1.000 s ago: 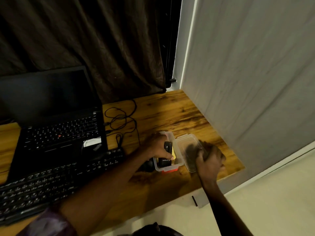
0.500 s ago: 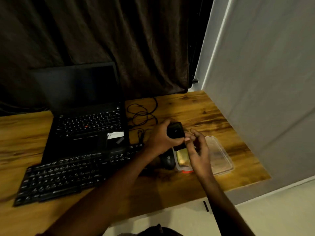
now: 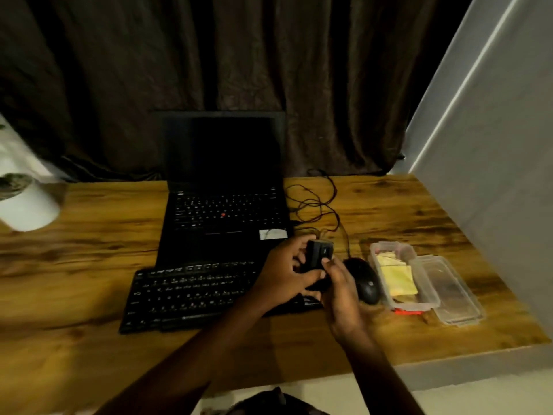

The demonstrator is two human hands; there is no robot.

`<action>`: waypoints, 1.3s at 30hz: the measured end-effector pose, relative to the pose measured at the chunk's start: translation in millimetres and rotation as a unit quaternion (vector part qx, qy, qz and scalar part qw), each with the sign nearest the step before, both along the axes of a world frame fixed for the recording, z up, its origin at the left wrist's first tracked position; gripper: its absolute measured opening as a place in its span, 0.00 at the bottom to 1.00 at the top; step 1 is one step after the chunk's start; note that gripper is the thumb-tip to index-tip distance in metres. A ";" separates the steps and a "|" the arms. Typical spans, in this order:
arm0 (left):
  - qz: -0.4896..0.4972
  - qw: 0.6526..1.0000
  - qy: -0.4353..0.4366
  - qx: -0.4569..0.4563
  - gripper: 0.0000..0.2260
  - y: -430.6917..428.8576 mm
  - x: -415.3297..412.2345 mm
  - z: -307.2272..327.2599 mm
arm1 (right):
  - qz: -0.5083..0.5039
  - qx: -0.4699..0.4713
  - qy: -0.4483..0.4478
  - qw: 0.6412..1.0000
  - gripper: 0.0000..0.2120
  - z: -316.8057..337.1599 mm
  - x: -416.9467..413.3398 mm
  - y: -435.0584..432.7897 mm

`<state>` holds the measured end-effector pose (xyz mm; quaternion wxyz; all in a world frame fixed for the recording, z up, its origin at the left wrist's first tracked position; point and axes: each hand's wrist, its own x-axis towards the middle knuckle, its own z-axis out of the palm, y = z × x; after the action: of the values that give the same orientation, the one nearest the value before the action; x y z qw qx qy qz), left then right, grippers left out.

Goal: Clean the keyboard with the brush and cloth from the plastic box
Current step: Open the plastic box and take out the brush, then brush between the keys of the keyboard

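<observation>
Above the keyboard's right end, left hand is gripping the black brush; right hand is pinching its side. Yellow cloth is lying in the plastic box. Fumbling it could drop it onto the mouse.

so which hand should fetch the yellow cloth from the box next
Right, probably. The right hand is nearer the plastic box holding the yellow cloth, while the left hand grips the black brush.

Dim warm light, black backdrop, motion blur, wide-angle bending at edges.
</observation>
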<state>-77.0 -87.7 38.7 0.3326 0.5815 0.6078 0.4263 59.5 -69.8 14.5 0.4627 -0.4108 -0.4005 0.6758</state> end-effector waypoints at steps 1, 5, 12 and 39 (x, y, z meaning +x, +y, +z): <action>0.009 1.000 -0.013 -0.008 0.31 -5.5 -13.6 -2.1 | 0.006 -0.006 0.001 1.000 0.15 -0.8 -12.6 -5.1; 0.027 0.999 -0.039 -0.011 0.31 -28.2 -59.7 -10.8 | 0.022 -0.011 -0.027 0.999 0.13 -5.3 -56.7 -24.1; 0.038 0.998 -0.048 -0.006 0.29 -60.0 -117.6 -26.1 | 0.032 0.042 -0.083 0.995 0.12 -11.4 -116.9 -57.4; 0.128 0.987 -0.087 -0.052 0.17 -106.5 -229.6 -34.7 | 0.185 0.124 -0.171 0.960 0.14 0.0 -187.6 -45.6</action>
<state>-306.6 -194.2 4.0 0.3570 0.4416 0.6673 0.4820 -128.1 -115.4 14.5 0.3019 -0.3784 -0.6229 0.6146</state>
